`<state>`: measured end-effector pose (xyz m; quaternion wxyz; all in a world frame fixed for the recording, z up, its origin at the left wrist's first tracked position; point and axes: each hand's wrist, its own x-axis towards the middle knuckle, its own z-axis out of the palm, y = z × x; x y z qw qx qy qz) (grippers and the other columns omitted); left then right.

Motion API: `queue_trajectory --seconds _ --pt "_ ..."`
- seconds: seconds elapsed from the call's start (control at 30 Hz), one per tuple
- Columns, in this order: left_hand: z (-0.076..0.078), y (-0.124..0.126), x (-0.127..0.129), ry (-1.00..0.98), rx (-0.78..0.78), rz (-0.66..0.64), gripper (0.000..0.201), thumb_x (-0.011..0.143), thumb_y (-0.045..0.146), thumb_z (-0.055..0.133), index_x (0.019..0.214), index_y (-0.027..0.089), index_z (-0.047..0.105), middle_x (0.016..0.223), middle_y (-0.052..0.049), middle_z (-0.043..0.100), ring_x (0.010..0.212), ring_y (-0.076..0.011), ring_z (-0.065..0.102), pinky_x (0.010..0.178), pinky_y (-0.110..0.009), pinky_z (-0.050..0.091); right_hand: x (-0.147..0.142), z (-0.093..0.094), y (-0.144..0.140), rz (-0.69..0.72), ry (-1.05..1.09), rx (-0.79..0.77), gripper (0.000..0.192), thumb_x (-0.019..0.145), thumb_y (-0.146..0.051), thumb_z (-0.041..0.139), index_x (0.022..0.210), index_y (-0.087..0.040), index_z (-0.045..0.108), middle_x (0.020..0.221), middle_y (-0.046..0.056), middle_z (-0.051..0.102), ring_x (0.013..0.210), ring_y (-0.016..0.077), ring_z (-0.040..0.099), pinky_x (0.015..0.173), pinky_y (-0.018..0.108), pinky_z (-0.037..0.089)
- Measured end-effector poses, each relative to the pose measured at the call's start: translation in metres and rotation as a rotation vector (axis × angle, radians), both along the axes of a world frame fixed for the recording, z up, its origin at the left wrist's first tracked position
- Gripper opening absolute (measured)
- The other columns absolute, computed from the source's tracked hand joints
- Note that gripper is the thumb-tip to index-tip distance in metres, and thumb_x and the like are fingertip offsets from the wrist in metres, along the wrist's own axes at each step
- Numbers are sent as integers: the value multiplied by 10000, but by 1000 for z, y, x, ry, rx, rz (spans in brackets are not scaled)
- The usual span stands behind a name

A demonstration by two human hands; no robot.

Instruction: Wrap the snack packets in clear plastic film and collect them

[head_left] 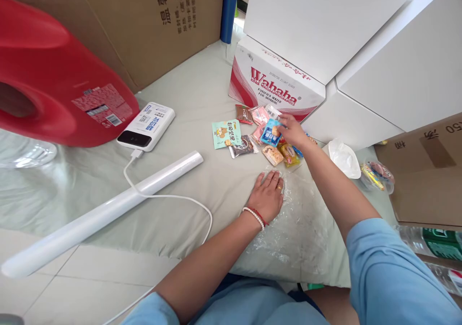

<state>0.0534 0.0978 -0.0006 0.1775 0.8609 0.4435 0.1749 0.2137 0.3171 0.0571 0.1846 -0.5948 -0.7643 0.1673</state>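
My right hand (294,131) holds a small blue snack packet (270,133) just above a heap of snack packets (260,137) on a pale green cloth (187,99). The heap includes a teal packet with a cartoon figure (225,133), a dark brown packet (244,145) and pink and yellow ones. My left hand (267,195) lies flat, fingers together, on a sheet of clear plastic film (299,224) in front of me. It has a beaded bracelet at the wrist and a ring.
A white roll (108,207) lies at the left. A white power bank (147,126) with its cable (173,197) sits beside a big red jug (54,80). A Wahaha carton (274,82), white boxes, cardboard boxes and a white bag (342,157) ring the cloth.
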Motion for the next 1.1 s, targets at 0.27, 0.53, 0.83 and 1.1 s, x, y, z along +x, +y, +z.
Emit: queue_trajectory --seconds 0.27,0.53,0.83,1.1 --pt "1 0 0 6 -5 -5 524 1028 362 434 1499 140 500 1642 -142 430 1540 -273 351 1275 -542 253 2 -9 32 -153 -44 10 183 913 -277 554 860 -182 702 1102 114 682 1081 272 616 1061 450 462" --pt "-2 1 0 16 28 2 513 1020 369 454 1489 170 516 1628 -148 446 1539 -272 348 1272 -540 256 -2 -26 12 -317 215 -61 161 867 -317 644 752 -204 653 719 27 641 751 217 634 796 386 555" --pt "0 1 -1 9 22 -4 505 1015 358 459 1476 160 521 1627 -142 452 1531 -275 364 1272 -537 254 15 -4 -5 -395 392 2 219 843 -403 595 749 -206 608 725 3 640 734 175 567 719 292 500" --pt "-1 0 1 15 12 -3 515 1029 366 425 1494 159 504 1643 -133 431 1542 -266 348 1277 -537 245 -8 -18 12 -374 576 -155 248 812 -443 691 787 -211 604 707 -7 644 686 161 601 690 302 528"
